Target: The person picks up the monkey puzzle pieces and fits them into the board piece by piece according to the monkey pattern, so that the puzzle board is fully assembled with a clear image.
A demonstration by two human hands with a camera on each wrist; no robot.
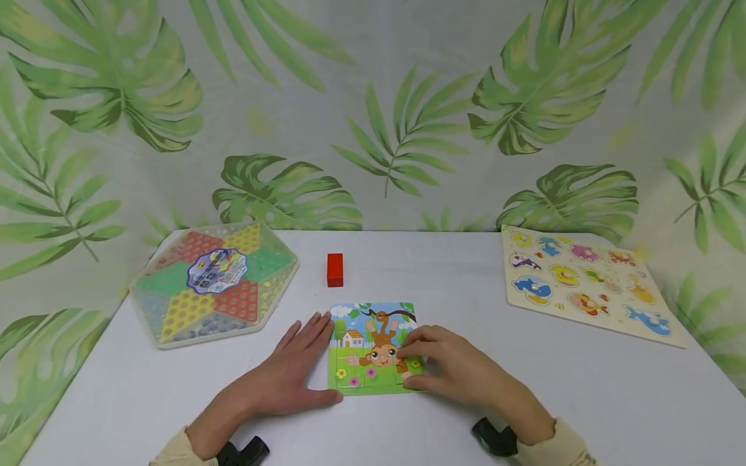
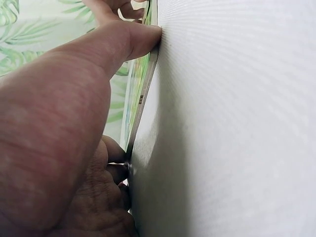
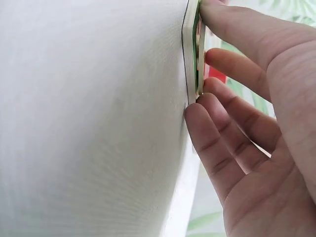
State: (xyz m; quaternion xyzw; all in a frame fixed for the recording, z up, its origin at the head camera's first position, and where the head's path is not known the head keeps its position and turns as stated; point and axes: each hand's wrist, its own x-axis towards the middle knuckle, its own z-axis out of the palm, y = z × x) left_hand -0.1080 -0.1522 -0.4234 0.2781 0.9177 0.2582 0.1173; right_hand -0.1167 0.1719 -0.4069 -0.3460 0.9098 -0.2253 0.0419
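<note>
A square jigsaw puzzle [image 1: 373, 331] with a monkey, a house and flowers lies flat before me. My left hand [image 1: 291, 375] rests beside its left edge, fingers spread, the thumb at the near left corner. At the right side, my right hand [image 1: 445, 362] curls over the picture and pinches a puzzle piece [image 3: 201, 61] between thumb and fingers. That piece stands slightly raised from the puzzle's base [image 3: 188, 54] in the right wrist view, with a dark gap below it. In the head view the right hand partly hides the puzzle's right edge.
A red block [image 1: 335, 270] stands behind the puzzle. To the left lies a hexagonal Chinese checkers board [image 1: 268, 304] under a clear cover. A wooden picture board [image 1: 606, 323] with animal shapes sits at the back right. A leaf-patterned curtain [image 1: 419, 39] hangs behind the white table [image 1: 419, 265].
</note>
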